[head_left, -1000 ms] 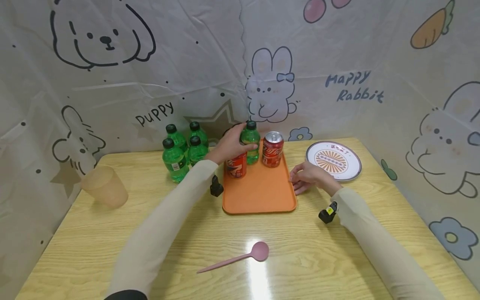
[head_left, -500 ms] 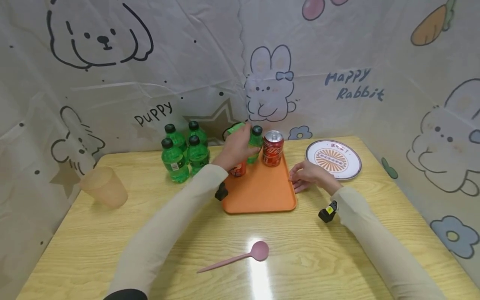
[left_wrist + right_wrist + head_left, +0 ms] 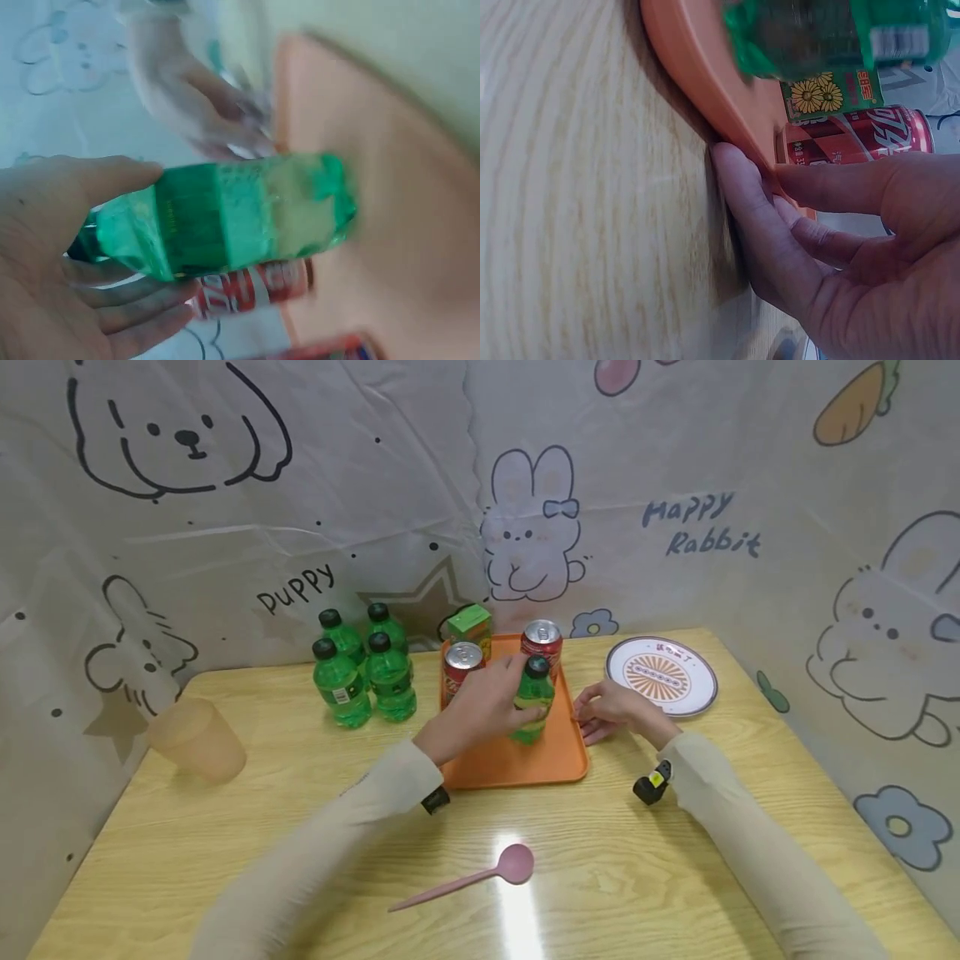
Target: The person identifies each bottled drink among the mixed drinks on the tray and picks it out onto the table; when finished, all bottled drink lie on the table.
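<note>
My left hand [image 3: 480, 708] grips a green plastic bottle [image 3: 534, 697] with a black cap, upright over the orange tray [image 3: 517, 768]. In the left wrist view, thumb and fingers lie on either side of the bottle [image 3: 217, 217] near its neck, its base close over the tray. At the tray's right edge, my right hand [image 3: 615, 708] pinches the rim; the right wrist view has the rim [image 3: 742, 142] between thumb and fingers. Two red cola cans, a left one [image 3: 459, 670] and a right one [image 3: 542, 643], stand on the tray, with a green drink carton [image 3: 471, 627] behind.
Several green bottles [image 3: 390, 681] stand in a group left of the tray. A translucent orange cup [image 3: 198, 739] is tilted at the far left. On the right lies a white plate [image 3: 697, 681]; a pink spoon [image 3: 513, 864] lies in front. Patterned cloth [image 3: 405, 510] hangs behind the table.
My left hand has carried the bottle from the tray's back toward its middle right, uncovering the carton and left can. My right hand stays at the tray's edge.
</note>
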`<control>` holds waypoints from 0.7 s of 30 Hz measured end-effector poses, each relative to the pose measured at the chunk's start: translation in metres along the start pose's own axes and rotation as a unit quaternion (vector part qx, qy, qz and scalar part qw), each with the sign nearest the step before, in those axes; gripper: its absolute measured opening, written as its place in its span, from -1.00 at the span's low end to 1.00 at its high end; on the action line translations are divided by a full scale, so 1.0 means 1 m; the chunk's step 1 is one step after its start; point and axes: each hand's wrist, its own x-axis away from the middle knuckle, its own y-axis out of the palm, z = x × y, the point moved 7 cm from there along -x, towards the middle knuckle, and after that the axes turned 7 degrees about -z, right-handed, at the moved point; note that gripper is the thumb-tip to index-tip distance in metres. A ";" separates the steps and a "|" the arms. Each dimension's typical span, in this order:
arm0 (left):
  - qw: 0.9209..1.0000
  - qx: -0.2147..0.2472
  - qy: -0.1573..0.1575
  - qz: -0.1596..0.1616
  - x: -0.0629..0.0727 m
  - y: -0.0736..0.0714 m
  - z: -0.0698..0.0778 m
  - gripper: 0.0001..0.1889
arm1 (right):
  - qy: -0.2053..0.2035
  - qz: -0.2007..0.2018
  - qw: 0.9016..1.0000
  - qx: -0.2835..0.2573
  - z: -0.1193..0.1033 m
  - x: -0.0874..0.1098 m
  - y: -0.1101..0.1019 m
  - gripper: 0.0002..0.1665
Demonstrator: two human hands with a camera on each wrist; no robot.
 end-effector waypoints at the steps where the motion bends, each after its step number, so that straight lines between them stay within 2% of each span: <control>1: 0.999 0.032 -0.002 -0.005 0.005 0.002 0.002 -0.21 | 0.001 0.001 1.000 0.000 0.000 0.000 0.001 -0.72; 4: 0.990 0.140 0.004 -0.006 0.018 0.009 0.005 -0.20 | 0.002 0.004 1.000 0.004 -0.002 0.002 0.001 -0.74; 6: 0.977 0.211 0.020 -0.005 0.022 0.017 0.003 -0.18 | 0.002 0.004 1.000 0.004 -0.003 0.002 0.001 -0.74; 9: 0.958 0.284 0.040 -0.021 0.020 0.030 -0.005 -0.13 | 0.003 0.005 1.000 0.004 -0.003 0.003 0.001 -0.73; 12: 0.946 0.318 0.043 -0.038 0.015 0.041 -0.013 -0.07 | 0.007 0.006 1.000 0.006 -0.004 0.004 0.000 -0.72; 14: 0.938 0.342 0.037 -0.034 0.013 0.045 -0.015 -0.07 | 0.010 0.010 1.000 0.010 -0.005 0.004 -0.002 -0.71; 17: 0.929 0.370 0.023 -0.006 0.014 0.050 -0.017 -0.12 | 0.010 0.015 1.000 0.012 -0.005 0.004 -0.003 -0.72; 21: 0.918 0.393 -0.005 0.047 0.029 0.051 -0.022 -0.19 | 0.016 0.016 1.000 0.009 -0.003 0.003 0.001 -0.73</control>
